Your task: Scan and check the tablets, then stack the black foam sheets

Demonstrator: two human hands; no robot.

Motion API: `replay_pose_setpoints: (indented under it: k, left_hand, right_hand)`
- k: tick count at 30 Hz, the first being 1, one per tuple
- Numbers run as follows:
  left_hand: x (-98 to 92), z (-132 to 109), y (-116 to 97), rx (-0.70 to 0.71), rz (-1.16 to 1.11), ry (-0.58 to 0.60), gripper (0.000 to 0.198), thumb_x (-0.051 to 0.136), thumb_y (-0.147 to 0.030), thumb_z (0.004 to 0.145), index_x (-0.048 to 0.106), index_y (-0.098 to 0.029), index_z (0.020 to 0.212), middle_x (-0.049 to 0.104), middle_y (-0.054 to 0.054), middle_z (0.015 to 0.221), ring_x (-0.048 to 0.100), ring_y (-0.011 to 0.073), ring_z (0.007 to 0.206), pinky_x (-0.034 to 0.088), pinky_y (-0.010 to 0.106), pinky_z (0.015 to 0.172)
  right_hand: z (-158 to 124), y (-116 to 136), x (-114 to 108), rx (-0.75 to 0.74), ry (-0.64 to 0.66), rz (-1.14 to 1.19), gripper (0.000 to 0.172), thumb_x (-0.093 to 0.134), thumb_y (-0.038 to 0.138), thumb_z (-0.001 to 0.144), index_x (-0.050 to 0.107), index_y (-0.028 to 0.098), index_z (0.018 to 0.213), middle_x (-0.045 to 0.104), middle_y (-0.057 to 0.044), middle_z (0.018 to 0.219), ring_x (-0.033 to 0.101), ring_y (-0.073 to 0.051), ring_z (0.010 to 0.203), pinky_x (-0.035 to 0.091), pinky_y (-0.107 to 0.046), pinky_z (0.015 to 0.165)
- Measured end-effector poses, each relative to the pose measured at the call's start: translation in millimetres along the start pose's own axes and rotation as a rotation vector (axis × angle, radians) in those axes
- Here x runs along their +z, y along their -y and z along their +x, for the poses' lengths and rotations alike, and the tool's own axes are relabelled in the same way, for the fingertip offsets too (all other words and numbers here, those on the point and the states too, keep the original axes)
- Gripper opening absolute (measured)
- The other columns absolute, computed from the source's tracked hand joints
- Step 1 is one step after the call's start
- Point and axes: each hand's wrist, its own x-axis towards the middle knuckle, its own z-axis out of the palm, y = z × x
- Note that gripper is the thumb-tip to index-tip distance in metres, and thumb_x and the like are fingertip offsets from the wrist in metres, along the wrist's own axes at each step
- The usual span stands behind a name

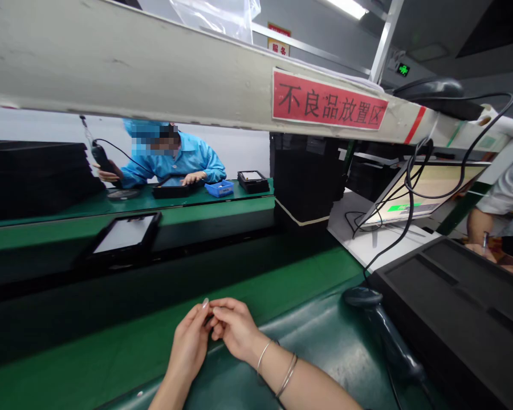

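Note:
My left hand (pixel 191 337) and my right hand (pixel 236 327) meet above the near edge of the green work surface (pixel 325 341). The fingertips of both are pinched together and touch one another. Something small and dark may sit between them, but the fingers hide it and I cannot tell what it is. Bangles circle my right wrist. To the right of my hands, a black handheld scanner (pixel 389 330) lies against a black foam tray (pixel 461 307).
Beyond my hands a tray with a white-screened device (pixel 123 236) sits on the dark belt. A tall black stack (pixel 305 176), a monitor (pixel 423 191) and a loose cable stand behind. An overhead beam (pixel 154 68) crosses above. Across sits a co-worker in blue (pixel 196 151); another person's arm (pixel 483 225) is right.

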Motion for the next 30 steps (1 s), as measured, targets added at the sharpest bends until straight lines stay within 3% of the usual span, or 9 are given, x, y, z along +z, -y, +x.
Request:
replay_pose_setpoints:
  k: [5, 19, 30]
  left_hand:
    - [0.8, -1.5, -0.7, -0.002, -0.014, -0.022, 0.049, 0.087, -0.05, 0.036, 0.06, -0.015, 0.057, 0.053, -0.002, 0.053, 0.044, 0.0105, 0.048, 0.039, 0.019, 0.037]
    - [-0.5, 1.6, 1.7, -0.007, 0.032, -0.022, 0.053, 0.09, -0.041, 0.029, 0.068, -0.011, 0.066, 0.06, 0.003, 0.057, 0.049, 0.0117, 0.054, 0.042, 0.018, 0.045]
    - [3.9, -1.8, -1.4, -0.006, -0.038, -0.041, 0.049, 0.089, -0.047, 0.03, 0.059, -0.017, 0.056, 0.055, -0.001, 0.056, 0.046, 0.0119, 0.054, 0.041, 0.02, 0.042]
  right_hand:
    - [-0.5, 1.0, 0.2, -0.008, 0.006, 0.024, 0.035, 0.076, 0.028, 0.05, 0.065, 0.01, 0.078, 0.062, -0.002, 0.065, 0.047, -0.005, 0.043, 0.035, -0.017, 0.038]
    - [0.8, 4.1, -2.3, 0.038, -0.021, 0.074, 0.03, 0.067, 0.025, 0.059, 0.063, 0.012, 0.085, 0.053, 0.003, 0.049, 0.044, -0.007, 0.037, 0.037, -0.018, 0.038]
    - [-2.2, 4.3, 1.6, 0.032, -0.016, 0.07, 0.026, 0.066, 0.022, 0.057, 0.064, 0.01, 0.079, 0.06, -0.002, 0.061, 0.046, -0.006, 0.041, 0.035, -0.018, 0.037]
